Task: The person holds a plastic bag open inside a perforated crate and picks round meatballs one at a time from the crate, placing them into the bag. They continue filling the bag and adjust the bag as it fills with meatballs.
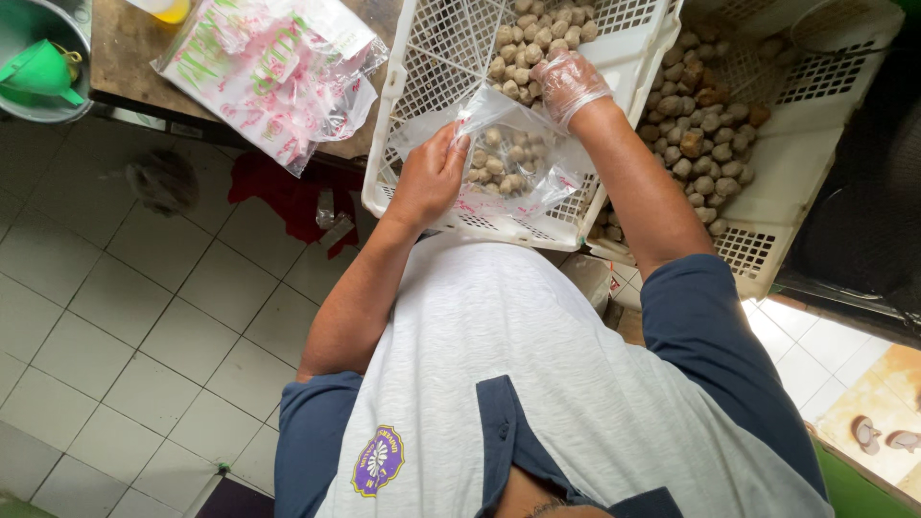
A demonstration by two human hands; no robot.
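Left hand (pixel 429 180), bare, pinches the mouth edge of a clear plastic bag (pixel 513 158), fingers closed on the film. The bag sits just right of that hand, partly filled with pale round meatballs, and rests inside a white perforated crate (pixel 432 58). Faint pink print shows low on the bag, near its bottom edge.

Right hand (pixel 568 84), covered by a thin clear glove, is beyond the bag mouth, fingers curled down into a heap of meatballs (pixel 537 38) at the far end of the same crate. Whether it holds any cannot be told; the fingertips are hidden among them.

Right of the right forearm: a second white crate (pixel 815 105), lying lower and partly under the first, with a larger heap of meatballs, some browner than the rest. The forearm crosses the seam between the two crates.

Left of the left hand, well apart: a stack of clear bags with pink and green print (pixel 278 67), lying at the edge of a brown bench (pixel 125 48). Beyond them, at the far left corner, a grey bucket (pixel 24 105) with a green funnel (pixel 43 72) in it.

Below the bench, on the white tiled floor (pixel 115 336): a red cloth (pixel 278 197) and a grey rag (pixel 163 180).
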